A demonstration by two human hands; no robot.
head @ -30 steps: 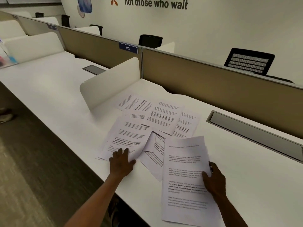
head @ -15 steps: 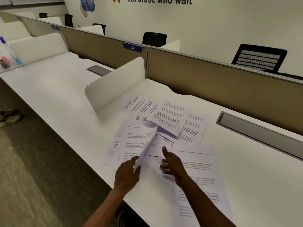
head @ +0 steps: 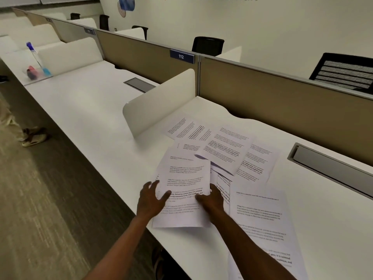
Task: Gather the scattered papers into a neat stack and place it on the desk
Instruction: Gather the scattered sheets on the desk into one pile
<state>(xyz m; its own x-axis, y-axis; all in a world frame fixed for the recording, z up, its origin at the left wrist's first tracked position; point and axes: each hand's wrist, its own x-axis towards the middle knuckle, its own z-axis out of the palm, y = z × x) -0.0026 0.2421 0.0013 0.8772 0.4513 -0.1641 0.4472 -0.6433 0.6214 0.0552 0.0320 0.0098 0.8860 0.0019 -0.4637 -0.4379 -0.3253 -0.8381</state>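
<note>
Several printed white sheets lie scattered and overlapping on the white desk (head: 86,110). One sheet (head: 184,178) is lifted at the near edge of the desk, held from both sides. My left hand (head: 151,199) grips its left edge with the thumb on top of the page. My right hand (head: 212,201) holds its right lower edge, fingers curled on the paper. A long sheet (head: 262,219) lies flat to the right, partly under my right forearm. More sheets (head: 224,148) fan out behind toward the partition.
A white side divider (head: 159,102) stands left of the papers, a tan partition (head: 282,93) runs behind. A grey cable tray (head: 331,170) sits at right. A plastic bag with pens (head: 36,69) lies far left. Someone's feet (head: 34,136) stand on the carpet.
My right hand left the long sheet on the right and crossed to the left. Both hands now hold one sheet lifted off the pile. The view shifted left.
</note>
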